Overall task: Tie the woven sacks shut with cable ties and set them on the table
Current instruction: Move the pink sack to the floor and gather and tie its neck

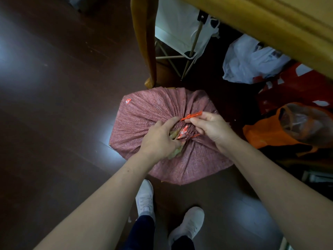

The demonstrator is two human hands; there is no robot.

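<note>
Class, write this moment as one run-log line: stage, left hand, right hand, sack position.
stage: tying | left hand: grips gathered neck of woven sack | right hand: pinches orange cable tie | sack: on floor, not on table

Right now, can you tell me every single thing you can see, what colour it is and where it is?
woven sack: one, pinkish red, on the floor in the middle
cable tie: one, orange-red, at the sack's gathered neck
table: one, yellow wood, top right, its leg beside the sack
plastic bags: white, under the table
orange bag: one, right of the sack
floor: dark brown wood
shoes: two, white, bottom
left hand: gripping the sack's neck
right hand: pinching the cable tie
</note>
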